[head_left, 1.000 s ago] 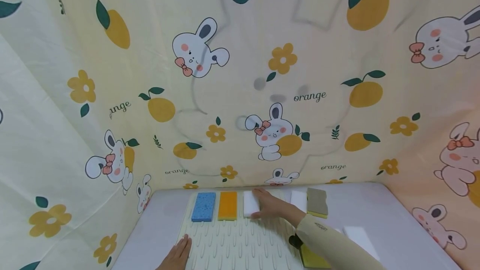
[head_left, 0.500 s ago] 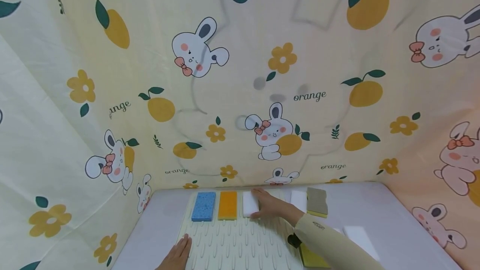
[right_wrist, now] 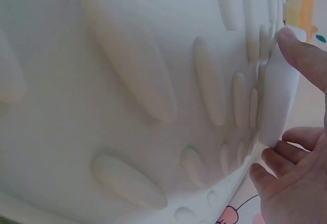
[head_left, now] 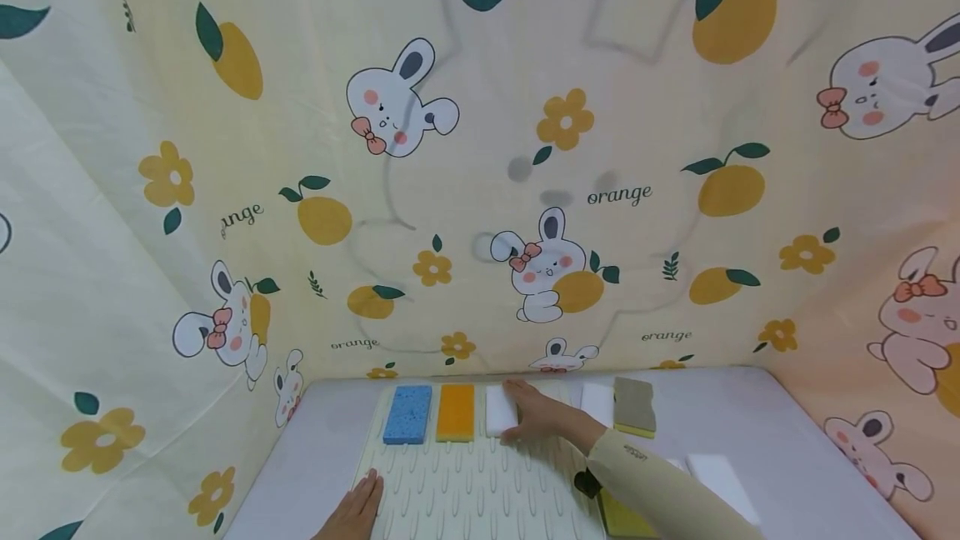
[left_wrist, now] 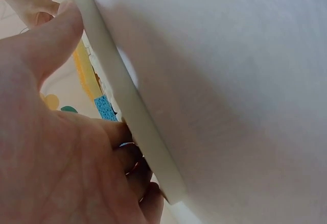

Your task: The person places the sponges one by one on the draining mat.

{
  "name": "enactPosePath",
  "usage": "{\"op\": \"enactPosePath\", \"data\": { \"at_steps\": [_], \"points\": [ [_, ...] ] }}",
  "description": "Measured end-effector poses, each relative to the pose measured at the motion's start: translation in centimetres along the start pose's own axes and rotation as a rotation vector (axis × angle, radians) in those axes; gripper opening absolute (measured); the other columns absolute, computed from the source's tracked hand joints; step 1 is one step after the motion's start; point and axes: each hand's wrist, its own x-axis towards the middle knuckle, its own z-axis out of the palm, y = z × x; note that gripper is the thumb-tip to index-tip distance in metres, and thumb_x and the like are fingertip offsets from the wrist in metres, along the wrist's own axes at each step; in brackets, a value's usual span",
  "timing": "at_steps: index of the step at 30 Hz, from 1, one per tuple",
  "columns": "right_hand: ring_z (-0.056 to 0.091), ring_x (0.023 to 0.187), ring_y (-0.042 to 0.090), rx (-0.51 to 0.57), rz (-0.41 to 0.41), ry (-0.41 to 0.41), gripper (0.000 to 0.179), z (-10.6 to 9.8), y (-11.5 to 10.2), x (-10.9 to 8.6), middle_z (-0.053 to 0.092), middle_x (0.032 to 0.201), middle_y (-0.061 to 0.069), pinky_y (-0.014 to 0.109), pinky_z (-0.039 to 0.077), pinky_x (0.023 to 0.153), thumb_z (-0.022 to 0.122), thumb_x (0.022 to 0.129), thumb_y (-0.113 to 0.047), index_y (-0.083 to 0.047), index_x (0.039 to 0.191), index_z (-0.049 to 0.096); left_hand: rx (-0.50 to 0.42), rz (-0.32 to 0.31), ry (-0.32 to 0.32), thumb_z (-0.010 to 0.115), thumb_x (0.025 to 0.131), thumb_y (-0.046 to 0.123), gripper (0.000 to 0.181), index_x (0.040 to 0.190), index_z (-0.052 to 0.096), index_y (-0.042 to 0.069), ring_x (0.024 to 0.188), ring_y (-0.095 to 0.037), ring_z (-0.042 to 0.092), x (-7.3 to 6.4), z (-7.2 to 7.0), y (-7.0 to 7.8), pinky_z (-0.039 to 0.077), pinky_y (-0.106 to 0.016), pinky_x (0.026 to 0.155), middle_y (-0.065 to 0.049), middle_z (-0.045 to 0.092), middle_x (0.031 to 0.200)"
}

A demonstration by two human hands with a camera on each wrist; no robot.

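Observation:
A white sponge (head_left: pixel 497 412) lies at the far edge of a pale mat (head_left: pixel 465 494) with raised oval ridges. My right hand (head_left: pixel 542 417) grips this sponge from the right; the right wrist view has the thumb at one end of the white sponge (right_wrist: pixel 278 94) and fingertips at the other. Left of it, in a row on the mat, lie an orange sponge (head_left: pixel 455 412) and a blue speckled sponge (head_left: pixel 407 413). My left hand (head_left: pixel 354 511) rests on the mat's left edge, fingers extended. In the left wrist view, its thumb and fingers touch the mat's rim (left_wrist: pixel 125 91).
Right of the mat's far end lie another white sponge (head_left: pixel 597 403) and a grey-topped yellow sponge (head_left: pixel 634 405). Nearer, a yellow-green sponge (head_left: pixel 628 517) and a white block (head_left: pixel 718 477) are partly behind the right sleeve (head_left: pixel 660 482). A printed curtain (head_left: pixel 480 148) encloses the table.
Both hands and the sponges stay practically in place. The right forearm has shifted very slightly left, and the head view has tilted a little.

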Motion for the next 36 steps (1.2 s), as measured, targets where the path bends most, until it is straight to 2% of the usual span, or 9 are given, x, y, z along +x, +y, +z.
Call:
{"op": "enactPosePath", "data": {
  "at_steps": [4, 10, 16, 19, 23, 27, 30, 36],
  "points": [
    [0.031, 0.158, 0.043, -0.014, -0.036, 0.013, 0.109, -0.3, 0.1, -0.1, 0.030, 0.170, 0.028, 0.056, 0.026, 0.128, 0.093, 0.086, -0.037, 0.010, 0.163, 0.032, 0.003, 0.001, -0.001, 0.068, 0.093, 0.071, 0.114, 0.158, 0.034, -0.017, 0.150, -0.056, 0.037, 0.1, -0.1, 0.1, 0.036, -0.070, 0.117, -0.033, 0.032, 0.167],
    [0.032, 0.157, 0.045, -0.046, -0.052, 0.041, 0.109, -0.7, 0.3, 0.1, 0.033, 0.168, 0.030, 0.057, 0.028, 0.127, 0.094, 0.086, -0.037, 0.012, 0.162, 0.033, -0.029, -0.043, -0.009, 0.060, 0.096, 0.077, 0.114, 0.159, 0.036, -0.014, 0.153, -0.053, 0.035, -0.1, -0.6, 1.0, 0.033, -0.070, 0.119, -0.031, 0.031, 0.169],
    [0.033, 0.156, 0.045, -0.084, -0.060, 0.051, 0.106, -1.0, 0.6, -0.4, 0.035, 0.168, 0.029, 0.056, 0.029, 0.127, 0.091, 0.088, -0.041, 0.011, 0.162, 0.034, -0.044, -0.044, 0.003, 0.061, 0.097, 0.073, 0.111, 0.160, 0.034, -0.015, 0.153, -0.053, 0.035, -0.6, -1.0, 1.6, 0.032, -0.069, 0.120, -0.032, 0.030, 0.169],
    [0.033, 0.157, 0.045, -0.065, -0.060, 0.058, 0.105, -1.4, 0.8, -1.1, 0.035, 0.168, 0.029, 0.058, 0.030, 0.127, 0.090, 0.089, -0.041, 0.011, 0.161, 0.034, -0.052, -0.050, 0.003, 0.062, 0.097, 0.073, 0.111, 0.160, 0.034, -0.015, 0.153, -0.053, 0.034, -0.6, -1.0, 1.7, 0.032, -0.069, 0.120, -0.031, 0.030, 0.170],
    [0.029, 0.159, 0.045, -0.003, -0.030, 0.071, 0.106, -2.2, 1.3, -2.3, 0.031, 0.171, 0.027, 0.059, 0.028, 0.127, 0.089, 0.089, -0.042, 0.008, 0.164, 0.032, -0.059, -0.050, -0.002, 0.061, 0.096, 0.074, 0.113, 0.160, 0.033, -0.014, 0.153, -0.053, 0.034, -0.5, -0.8, 1.4, 0.032, -0.070, 0.120, -0.031, 0.029, 0.170],
    [0.025, 0.160, 0.046, 0.037, -0.016, 0.092, 0.107, -3.1, 1.9, -3.3, 0.028, 0.172, 0.026, 0.061, 0.026, 0.127, 0.089, 0.090, -0.042, 0.005, 0.166, 0.030, -0.026, -0.030, 0.005, 0.064, 0.095, 0.073, 0.113, 0.159, 0.036, -0.015, 0.151, -0.054, 0.036, -0.2, -0.5, 0.6, 0.035, -0.070, 0.117, -0.032, 0.032, 0.168],
    [0.023, 0.161, 0.048, 0.048, -0.014, 0.103, 0.106, -3.6, 2.4, -4.0, 0.028, 0.173, 0.025, 0.063, 0.024, 0.127, 0.088, 0.091, -0.042, 0.003, 0.167, 0.030, 0.004, -0.023, -0.003, 0.066, 0.093, 0.074, 0.114, 0.158, 0.037, -0.016, 0.150, -0.055, 0.038, 0.0, -0.3, 0.1, 0.037, -0.070, 0.116, -0.033, 0.034, 0.167],
    [0.024, 0.160, 0.048, 0.032, -0.007, 0.121, 0.102, -4.3, 3.2, -5.3, 0.030, 0.173, 0.024, 0.065, 0.026, 0.126, 0.088, 0.091, -0.039, -0.001, 0.168, 0.031, 0.001, -0.032, -0.028, 0.066, 0.091, 0.078, 0.119, 0.159, 0.035, -0.015, 0.152, -0.054, 0.036, 0.1, 0.0, -0.1, 0.035, -0.070, 0.118, -0.032, 0.032, 0.168]
  ]
}}
